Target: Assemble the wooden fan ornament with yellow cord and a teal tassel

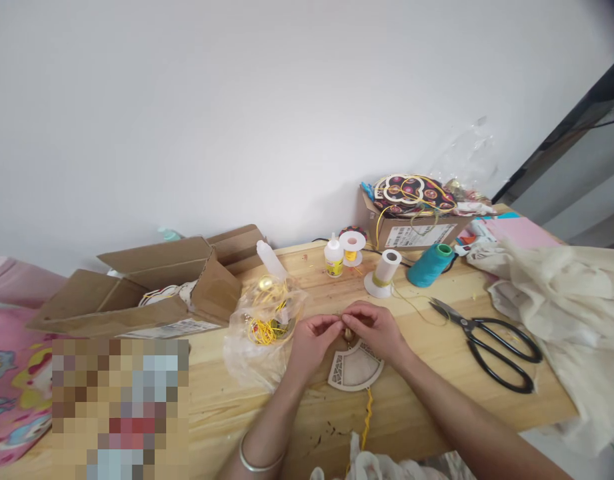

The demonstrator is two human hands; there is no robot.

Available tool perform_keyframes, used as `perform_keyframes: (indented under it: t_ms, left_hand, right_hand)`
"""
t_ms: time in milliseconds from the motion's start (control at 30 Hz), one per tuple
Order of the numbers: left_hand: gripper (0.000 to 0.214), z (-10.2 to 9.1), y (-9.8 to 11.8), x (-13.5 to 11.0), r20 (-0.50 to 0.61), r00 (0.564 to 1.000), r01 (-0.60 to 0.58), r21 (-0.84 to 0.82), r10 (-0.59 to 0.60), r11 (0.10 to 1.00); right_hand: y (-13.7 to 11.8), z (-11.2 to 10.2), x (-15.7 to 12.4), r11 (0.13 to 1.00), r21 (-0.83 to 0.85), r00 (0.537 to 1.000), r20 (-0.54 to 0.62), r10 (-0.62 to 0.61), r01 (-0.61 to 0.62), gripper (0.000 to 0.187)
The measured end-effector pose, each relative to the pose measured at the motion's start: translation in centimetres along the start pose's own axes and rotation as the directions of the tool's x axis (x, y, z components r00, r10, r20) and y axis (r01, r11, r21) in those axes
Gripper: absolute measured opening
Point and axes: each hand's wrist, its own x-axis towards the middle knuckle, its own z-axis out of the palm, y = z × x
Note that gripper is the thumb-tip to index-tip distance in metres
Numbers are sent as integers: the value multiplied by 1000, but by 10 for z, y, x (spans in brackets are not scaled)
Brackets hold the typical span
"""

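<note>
My left hand and my right hand meet over the table, fingertips pinched together. What lies between the fingertips is too small to make out. Just below them is a small gold bell or bead, at the top of a fan-shaped wooden pendant with lattice cut-outs at its sides. A yellow cord trails from the pendant's lower edge toward the table's front. To the left of my left hand, a clear plastic bag holds yellow cords.
Black-handled scissors lie open at right, near cream cloth. Behind my hands stand a glue bottle, a white thread spool and a teal thread cone. Cardboard boxes flank the back; part of the lower left is pixelated.
</note>
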Motion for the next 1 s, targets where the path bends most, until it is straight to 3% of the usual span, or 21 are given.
perform_keyframes:
  t_ms: [167, 300, 700, 867, 933, 1000]
  left_hand:
    - [17, -2, 0, 2, -50, 999, -5, -6, 4, 1000]
    - [19, -3, -2, 4, -73, 997, -20, -31, 18, 999]
    - [15, -3, -8, 4, -37, 989, -136, 156, 143, 978]
    - [20, -15, 15, -9, 132, 983, -173, 410, 129, 896]
    - [22, -29, 29, -16, 126, 982, -185, 528, 139, 829]
    - [24, -48, 44, -23, 55, 985, -165, 545, 161, 822]
  right_hand:
    - [5, 1, 0, 998, -68, 999, 35, 2, 0, 20]
    - [7, 2, -1, 997, -32, 996, 50, 78, -76, 24]
    - [10, -1, -1, 994, -91, 997, 24, 67, -65, 15]
    - [8, 0, -2, 992, -90, 995, 34, 93, -90, 15]
    - [9, 0, -2, 992, -97, 996, 19, 86, -84, 16]
    - [11, 0, -3, 990, -111, 996, 11, 86, -84, 18]
